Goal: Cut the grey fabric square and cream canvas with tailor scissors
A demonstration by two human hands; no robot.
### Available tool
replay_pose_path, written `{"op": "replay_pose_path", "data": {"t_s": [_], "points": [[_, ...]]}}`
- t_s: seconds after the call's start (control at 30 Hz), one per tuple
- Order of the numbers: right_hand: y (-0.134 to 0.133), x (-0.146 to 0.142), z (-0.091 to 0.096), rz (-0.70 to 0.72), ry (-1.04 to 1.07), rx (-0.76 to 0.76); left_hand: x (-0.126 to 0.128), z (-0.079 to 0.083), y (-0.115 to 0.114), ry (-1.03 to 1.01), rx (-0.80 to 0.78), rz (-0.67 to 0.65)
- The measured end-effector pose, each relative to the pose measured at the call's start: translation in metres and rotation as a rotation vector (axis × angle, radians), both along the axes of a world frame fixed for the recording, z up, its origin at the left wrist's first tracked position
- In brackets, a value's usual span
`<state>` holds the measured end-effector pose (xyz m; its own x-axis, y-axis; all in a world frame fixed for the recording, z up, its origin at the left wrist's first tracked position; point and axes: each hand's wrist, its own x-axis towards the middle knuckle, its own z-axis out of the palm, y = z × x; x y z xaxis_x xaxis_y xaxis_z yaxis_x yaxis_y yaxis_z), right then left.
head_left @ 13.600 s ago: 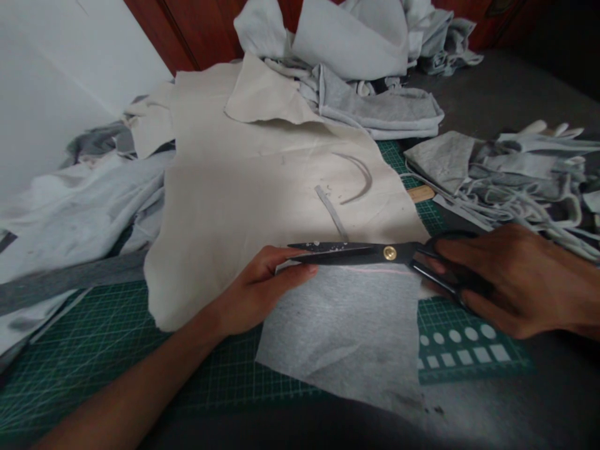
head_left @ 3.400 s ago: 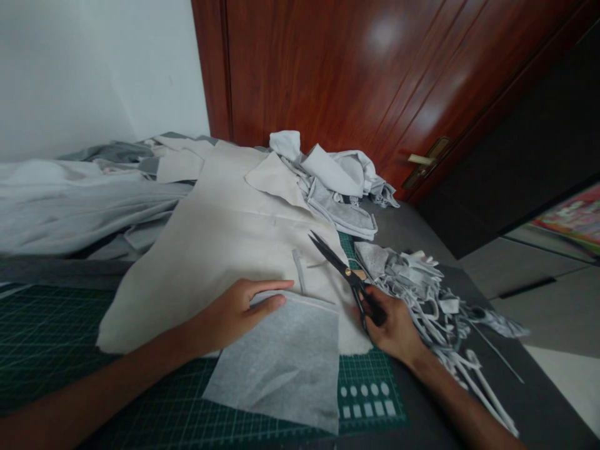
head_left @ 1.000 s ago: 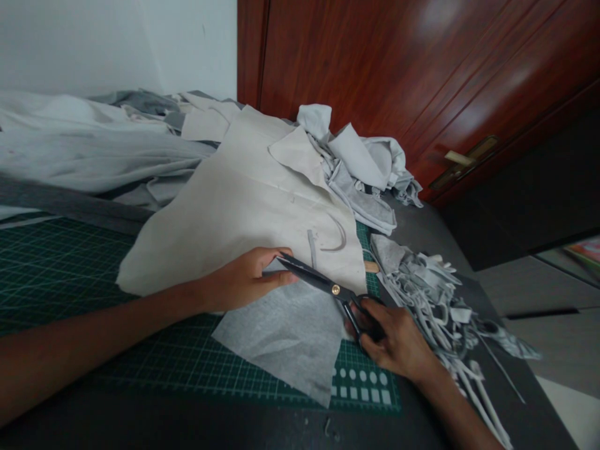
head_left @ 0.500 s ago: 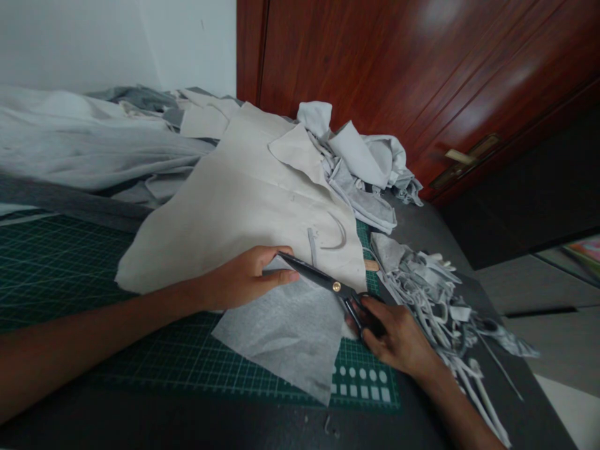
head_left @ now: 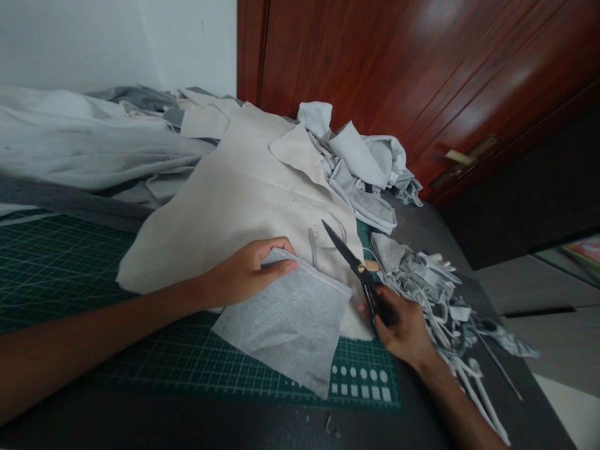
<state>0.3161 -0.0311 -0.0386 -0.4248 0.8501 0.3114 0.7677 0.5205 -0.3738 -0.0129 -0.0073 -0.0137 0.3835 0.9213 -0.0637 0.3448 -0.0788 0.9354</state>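
My left hand (head_left: 250, 272) pinches the upper left corner of a grey piece of fabric (head_left: 285, 319) between thumb and fingers. The piece hangs over the near edge of a large cream fabric sheet (head_left: 225, 200), and a thin pale strip runs along its top edge. My right hand (head_left: 403, 322) is wrapped round the black handles of a pair of scissors (head_left: 360, 269). Their blades look closed, point up and left, and are apart from the grey fabric. A narrow grey strip (head_left: 312, 245) lies on the cream sheet just beyond the grey fabric.
A green cutting mat (head_left: 154, 356) lies under the fabric on a dark table (head_left: 234, 415). Tangled scraps (head_left: 440, 300) are heaped at the right, more folded fabric (head_left: 365, 156) behind. Pale cloth (head_left: 94, 137) covers the left back. A reddish wooden door (head_left: 365, 62) stands behind.
The scissors have moved right, away from the grey fabric's top edge, and turned more upright. My right hand has shifted slightly right with them. My left hand still holds the fabric's corner.
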Motion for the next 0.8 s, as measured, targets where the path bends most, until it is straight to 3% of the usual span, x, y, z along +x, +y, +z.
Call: {"op": "replay_pose_path", "data": {"t_s": [0.3,0.8], "points": [[0.008,0.011,-0.007,-0.024,0.056,0.034,0.000,-0.012,0.007,-0.051,0.181,0.090],[0.008,0.012,0.003,0.043,-0.142,-0.051,-0.004,-0.018,0.012,-0.026,0.176,0.112]]}}
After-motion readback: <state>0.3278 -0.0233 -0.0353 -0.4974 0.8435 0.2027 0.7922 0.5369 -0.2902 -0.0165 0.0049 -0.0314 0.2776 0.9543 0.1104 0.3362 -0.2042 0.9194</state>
